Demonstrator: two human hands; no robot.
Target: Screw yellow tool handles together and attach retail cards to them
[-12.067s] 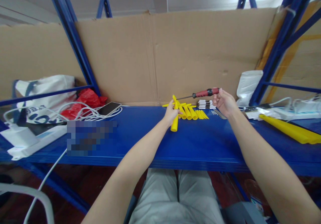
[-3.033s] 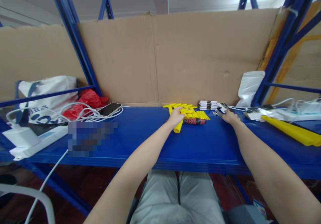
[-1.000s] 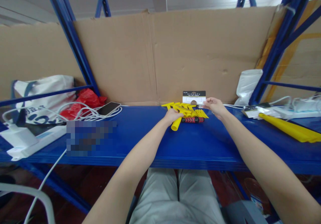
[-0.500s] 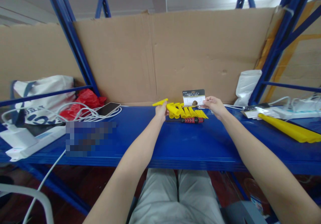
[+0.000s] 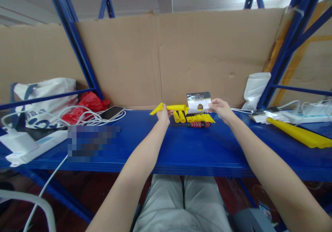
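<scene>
My left hand (image 5: 162,114) is closed around a yellow tubular piece (image 5: 176,107), held sideways above the table, its flattened end sticking out to the left. Between the fingers of my right hand (image 5: 220,107) is the edge of a black-and-white packaging card (image 5: 198,102) with a round hole, held upright just right of the tube's end. Beneath, similar yellow pieces (image 5: 179,117) lie in a row, partly hidden by the card and tube. A screwdriver with a red and black handle (image 5: 199,124) lies in front of them.
At the left are a phone (image 5: 113,113), white cables, a red plastic bag (image 5: 90,104), a cloth bag (image 5: 49,100) and a power strip (image 5: 41,147). Long yellow pieces (image 5: 298,131) and a white pouch (image 5: 256,90) are at the right. Cardboard (image 5: 207,52) stands behind.
My left hand has shifted slightly left and turned the yellow tube level, lifting it off the row. The card in my right hand has moved a little left.
</scene>
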